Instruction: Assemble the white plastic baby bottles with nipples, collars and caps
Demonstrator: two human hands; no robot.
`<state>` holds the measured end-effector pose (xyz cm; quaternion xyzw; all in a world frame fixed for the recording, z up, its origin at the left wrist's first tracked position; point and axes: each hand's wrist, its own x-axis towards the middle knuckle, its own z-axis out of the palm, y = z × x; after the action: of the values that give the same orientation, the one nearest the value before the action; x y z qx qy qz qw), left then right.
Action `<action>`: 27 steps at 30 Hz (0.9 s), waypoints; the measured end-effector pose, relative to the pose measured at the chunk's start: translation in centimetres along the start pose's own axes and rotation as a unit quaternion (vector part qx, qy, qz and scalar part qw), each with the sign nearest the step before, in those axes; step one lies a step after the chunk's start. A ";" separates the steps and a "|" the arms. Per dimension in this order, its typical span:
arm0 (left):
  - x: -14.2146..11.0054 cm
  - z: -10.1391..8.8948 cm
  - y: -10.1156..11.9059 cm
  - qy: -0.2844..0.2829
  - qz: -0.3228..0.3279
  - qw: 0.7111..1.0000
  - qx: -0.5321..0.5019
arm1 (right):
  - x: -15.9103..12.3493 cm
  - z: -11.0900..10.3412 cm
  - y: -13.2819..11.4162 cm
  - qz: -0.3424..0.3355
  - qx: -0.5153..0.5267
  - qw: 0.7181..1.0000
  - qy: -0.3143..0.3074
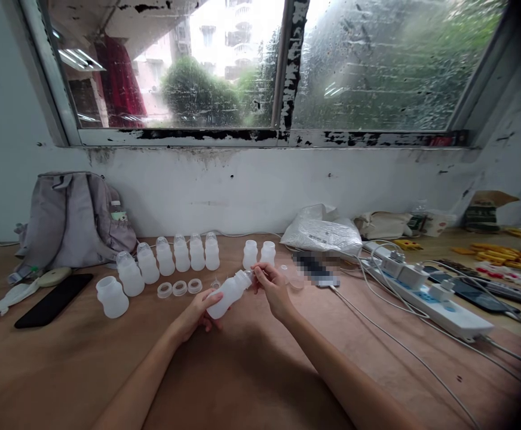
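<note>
We see a frosted-white, waisted plastic bottle (228, 296) tilted in the left hand (196, 315), thumb over it and fingers curled beneath, neck pointing up and right. The right hand (275, 291) brings its fingertips to the mouth; whether they pinch anything, we can't tell. Three translucent plastic rings (180, 293) lie beyond the left hand.

The held bottle (224, 297) is cloudy white, the rings (180, 292) translucent white, the bench (63, 376) brown. The backpack (70, 221) is greyish mauve, the curtain (119, 77) deep red, the power strip (457, 322) white marked with blue.
</note>
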<state>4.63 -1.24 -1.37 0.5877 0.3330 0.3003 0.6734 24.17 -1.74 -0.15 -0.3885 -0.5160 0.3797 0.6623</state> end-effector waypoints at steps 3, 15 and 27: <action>0.1 0.0 -0.2 0.018 0.023 1.000 0.007 | 0.0 0.0 -0.2 -0.004 -0.005 1.000 0.016; 0.1 0.1 -0.2 -0.019 -0.041 0.998 -0.035 | 0.0 -0.1 -0.3 0.023 0.031 0.999 -0.012; 0.3 0.5 -0.6 0.029 0.019 0.995 -0.094 | 0.6 -1.1 0.1 -0.003 -0.045 0.998 0.052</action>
<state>5.22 -1.37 -1.92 0.5189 0.3111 0.3602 0.7101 25.37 -1.31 -0.19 -0.4358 -0.4984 0.3331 0.6714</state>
